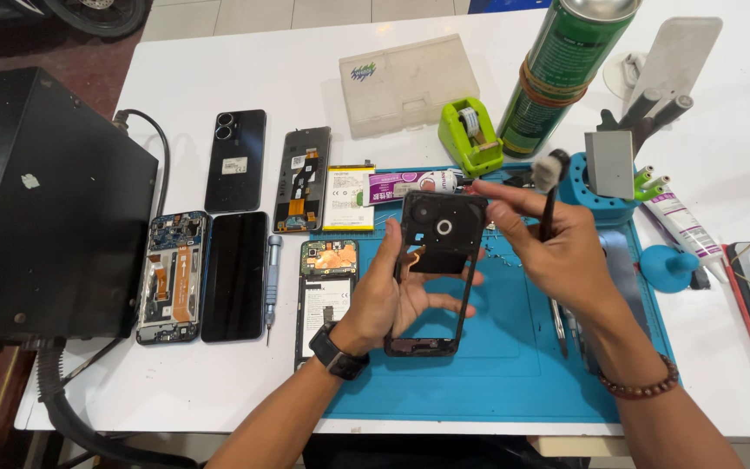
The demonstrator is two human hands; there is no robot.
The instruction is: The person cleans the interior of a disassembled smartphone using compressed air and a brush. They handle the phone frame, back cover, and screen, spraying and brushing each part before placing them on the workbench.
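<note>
My left hand (392,300) holds a black phone middle frame (440,260) upright over the blue work mat (514,365), fingers showing through its empty opening. The frame's camera block with a round lens ring is at the top. My right hand (549,247) grips a black brush (551,187) with its bristle head raised, blurred, just right of the frame's top edge. A black watch sits on my left wrist and a bead bracelet on my right.
On the white table (219,382) lie an opened phone (173,278), a dark screen (234,276), a black back cover (236,161), a screwdriver (272,282), a battery (349,198), a green spray can (562,69), a tape dispenser (470,135) and a black box (41,208).
</note>
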